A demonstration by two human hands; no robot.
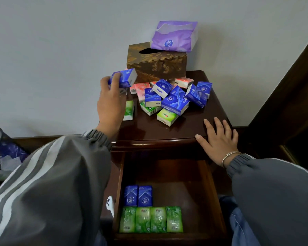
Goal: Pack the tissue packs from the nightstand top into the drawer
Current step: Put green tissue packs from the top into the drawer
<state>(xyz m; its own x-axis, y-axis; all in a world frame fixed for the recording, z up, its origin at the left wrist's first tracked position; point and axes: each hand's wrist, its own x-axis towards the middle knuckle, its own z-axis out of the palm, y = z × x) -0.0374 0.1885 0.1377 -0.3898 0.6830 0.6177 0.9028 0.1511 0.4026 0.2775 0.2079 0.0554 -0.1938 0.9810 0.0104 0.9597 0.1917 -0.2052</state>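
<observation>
Currently: blue pack gripped in left hand, lifted off pile; right hand flat on nightstand. Next: lower into drawer beside blue row.

So the bench has the tissue box at the back by the wall, with a soft tissue pack on top, toward its right end. Just in front of the box is the pile of tissue packs, with a lone pack just left of it. The left grip holds a raised pack left of the box. The right grip lies flat on the bench's front right edge. Below, in the open drawer, a row of four packs sits front left, with two packs right behind. There's a bin far left.
</observation>
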